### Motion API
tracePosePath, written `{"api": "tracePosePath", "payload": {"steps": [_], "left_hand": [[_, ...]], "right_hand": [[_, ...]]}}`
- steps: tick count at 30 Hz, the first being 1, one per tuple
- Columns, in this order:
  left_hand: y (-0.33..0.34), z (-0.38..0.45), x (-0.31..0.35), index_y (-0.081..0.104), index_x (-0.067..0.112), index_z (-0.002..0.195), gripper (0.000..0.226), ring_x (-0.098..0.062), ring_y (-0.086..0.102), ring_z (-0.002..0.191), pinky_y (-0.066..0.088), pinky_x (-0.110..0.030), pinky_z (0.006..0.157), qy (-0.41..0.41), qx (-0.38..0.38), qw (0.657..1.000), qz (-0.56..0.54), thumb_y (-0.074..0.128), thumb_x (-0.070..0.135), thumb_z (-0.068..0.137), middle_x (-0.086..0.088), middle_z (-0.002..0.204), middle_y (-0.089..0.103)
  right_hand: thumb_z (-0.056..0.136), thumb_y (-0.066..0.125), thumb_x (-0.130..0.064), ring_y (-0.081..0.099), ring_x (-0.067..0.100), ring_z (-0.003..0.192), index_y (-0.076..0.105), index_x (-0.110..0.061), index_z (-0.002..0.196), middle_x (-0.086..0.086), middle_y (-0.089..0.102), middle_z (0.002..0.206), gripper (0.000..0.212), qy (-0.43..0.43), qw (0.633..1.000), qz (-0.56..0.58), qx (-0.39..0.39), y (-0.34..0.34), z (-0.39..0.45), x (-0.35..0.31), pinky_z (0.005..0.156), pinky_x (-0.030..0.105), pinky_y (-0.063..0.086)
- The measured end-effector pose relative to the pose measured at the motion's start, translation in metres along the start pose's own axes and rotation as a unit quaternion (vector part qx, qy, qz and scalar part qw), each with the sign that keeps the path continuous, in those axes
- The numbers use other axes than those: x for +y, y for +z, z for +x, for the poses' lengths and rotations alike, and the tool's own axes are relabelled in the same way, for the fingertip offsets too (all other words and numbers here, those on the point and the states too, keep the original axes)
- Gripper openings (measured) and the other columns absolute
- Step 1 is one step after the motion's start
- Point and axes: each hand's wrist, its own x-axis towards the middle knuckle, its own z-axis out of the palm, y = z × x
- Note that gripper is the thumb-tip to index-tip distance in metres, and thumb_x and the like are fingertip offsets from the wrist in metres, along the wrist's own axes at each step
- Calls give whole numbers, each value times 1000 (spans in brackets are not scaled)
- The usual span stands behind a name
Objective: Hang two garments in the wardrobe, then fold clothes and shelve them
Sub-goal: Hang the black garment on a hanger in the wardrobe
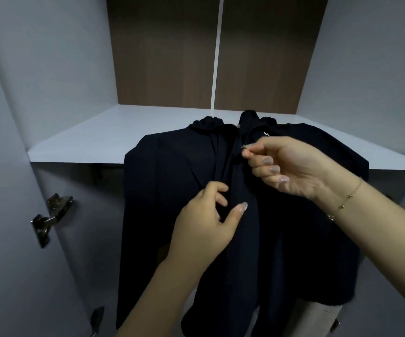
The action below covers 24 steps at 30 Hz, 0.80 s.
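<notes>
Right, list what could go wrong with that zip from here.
1. The right hand pinches the small zipper pull by its fingertips only; it may slip.
2. The left hand bunches the dark jacket beside the zip line, so loose cloth could catch in the slider.

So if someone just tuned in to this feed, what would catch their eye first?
The dark jacket fills the middle of the view, hanging in front of the white shelf. Both hands work at its front: the right hand pinches the small metal zipper pull near the collar, while the left hand grips the fabric just below. A metal hinge glints on the open door at the left.
</notes>
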Motion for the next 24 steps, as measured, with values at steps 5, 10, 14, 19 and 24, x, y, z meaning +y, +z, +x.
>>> {"api": "tracePosePath", "payload": {"steps": [5, 10, 14, 19, 24], "left_hand": [[6, 29, 18, 51, 19, 72, 26, -8, 41, 49, 40, -25, 51, 25, 42, 999, 2, 64, 29, 92, 11, 58, 40], [-5, 19, 1, 45, 25, 62, 35, -4, 44, 46, 37, -15, 47, -6, -49, 999, 4, 68, 28, 88, 12, 50, 46], [-18, 24, 0, 48, 29, 64, 30, 3, 52, 53, 42, -11, 50, -20, -111, 993, 43, 66, 33, 88, 27, 62, 56], [-30, 74, 21, 62, 34, 95, 10, -1, 57, 55, 44, -13, 56, 17, 21, 1000, -15, 66, 38, 86, 31, 75, 61], [-18, 103, 24, 63, 22, 72, 17, 1, 47, 46, 38, -12, 48, -18, 1, 996, -82, 73, 26, 84, 15, 54, 54]], "right_hand": [[79, 52, -12, 32, 3, 32, 53, -5, 76, -5, 35, 48, 7, 16, 999, 42, -16, -1, 3, -4, 24, 13, 22], [86, 46, -7, 34, 3, 32, 53, -3, 75, -5, 37, 49, 13, 35, 990, 133, -6, -10, 26, -34, 26, 13, 24], [96, 39, -9, 34, 4, 32, 53, -3, 77, -4, 36, 49, 24, 6, 994, 108, 35, -10, 40, -53, 27, 13, 22], [96, 41, -12, 33, 5, 36, 54, -5, 80, -4, 36, 50, 21, -51, 998, -2, 31, -8, 39, -45, 27, 14, 22], [96, 43, -12, 33, 4, 35, 56, -3, 81, -4, 36, 49, 21, -53, 998, -17, 15, -6, 39, -42, 27, 14, 22]]}}
